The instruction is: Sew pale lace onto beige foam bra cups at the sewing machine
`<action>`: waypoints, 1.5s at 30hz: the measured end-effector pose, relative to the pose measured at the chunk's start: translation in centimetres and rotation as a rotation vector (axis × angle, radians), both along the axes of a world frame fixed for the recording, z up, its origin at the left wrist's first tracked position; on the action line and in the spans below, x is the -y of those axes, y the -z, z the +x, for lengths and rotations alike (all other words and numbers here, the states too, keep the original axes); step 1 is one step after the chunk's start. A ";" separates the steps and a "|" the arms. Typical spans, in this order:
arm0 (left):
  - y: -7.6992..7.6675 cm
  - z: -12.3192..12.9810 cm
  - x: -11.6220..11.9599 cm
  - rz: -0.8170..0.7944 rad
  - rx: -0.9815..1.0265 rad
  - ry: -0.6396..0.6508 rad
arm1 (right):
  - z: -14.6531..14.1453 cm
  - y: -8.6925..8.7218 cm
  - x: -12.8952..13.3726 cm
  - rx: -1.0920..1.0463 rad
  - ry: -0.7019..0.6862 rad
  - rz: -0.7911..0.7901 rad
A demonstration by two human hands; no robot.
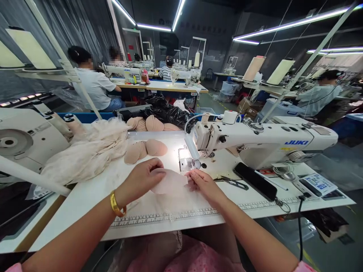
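Between my hands is a pale bra cup (168,182) with thin, sheer fabric (177,202) hanging from it toward the table's front. My left hand (141,180) closes on the cup's left side, thumb on top. At its right edge, my right hand (204,185) pinches the material with thumb and fingertips. Just beyond sits the lit needle plate (185,163) of a white sewing machine (266,139). Stacked beige bra cups (136,152) lie past my left hand. A pair of thread snips (234,183) rests right of my right hand.
Right of the snips lie a black phone (255,181) and a white pen (272,180). Sheer cream fabric (87,151) is heaped at left. More beige cups (154,123) and black plastic bags (167,111) sit behind. A ruler strip (167,218) runs along the front edge. Co-workers sit farther back.
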State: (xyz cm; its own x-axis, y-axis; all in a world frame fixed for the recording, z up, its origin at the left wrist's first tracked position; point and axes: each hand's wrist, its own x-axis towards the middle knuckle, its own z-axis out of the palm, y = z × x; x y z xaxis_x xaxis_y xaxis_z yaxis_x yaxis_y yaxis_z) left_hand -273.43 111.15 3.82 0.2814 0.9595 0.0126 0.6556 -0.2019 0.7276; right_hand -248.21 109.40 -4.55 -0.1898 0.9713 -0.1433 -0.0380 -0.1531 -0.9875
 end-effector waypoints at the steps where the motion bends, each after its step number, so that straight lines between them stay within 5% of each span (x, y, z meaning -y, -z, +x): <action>1: 0.5 0.7 0.1 0.001 -0.017 0.011 | 0.0 -0.1 0.0 -0.002 -0.005 0.004; 5: 1.5 1.8 -0.4 0.046 -0.181 0.058 | -0.4 -0.4 0.1 0.047 -0.039 0.078; 8: 0.9 2.2 -1.6 0.055 -0.194 0.350 | -0.6 -1.1 0.4 0.095 -0.095 0.148; 11: 0.0 2.7 -3.5 -0.143 -0.006 0.697 | -0.3 -2.6 0.7 0.200 -0.183 0.281; 14: -0.7 2.7 -5.2 -0.305 0.037 0.738 | 0.4 -4.6 0.8 0.427 -0.074 0.571; 16: -0.8 2.2 -5.6 -0.139 -0.005 0.591 | 0.6 -5.4 0.7 0.578 0.095 0.865; 20: -0.2 0.7 -4.7 0.579 -0.211 0.375 | 0.2 -4.0 -0.4 0.751 0.241 1.270; 23: 1.1 0.2 -3.0 0.885 -0.479 0.408 | 0.4 -1.3 -2.0 0.937 0.075 1.282; 30: 4.2 3.8 -3.3 0.773 -0.598 0.740 | 4.2 2.0 -5.7 1.039 -0.299 1.298; 38: 7.9 5.8 -5.5 0.786 -0.524 0.630 | 6.9 2.0 -4.7 1.071 -0.290 1.116; 45: 8.1 6.0 -5.2 0.767 -0.451 0.619 | 7.3 1.9 -4.6 1.040 -0.308 1.048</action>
State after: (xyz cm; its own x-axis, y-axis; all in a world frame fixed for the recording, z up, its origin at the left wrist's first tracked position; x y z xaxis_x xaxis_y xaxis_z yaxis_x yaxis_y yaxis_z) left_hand -267.40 116.38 -4.32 0.8429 0.4299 0.3235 0.4592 -0.8882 -0.0160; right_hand -240.94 114.00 -6.43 -0.6523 0.6584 0.3754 0.6286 0.7467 -0.2175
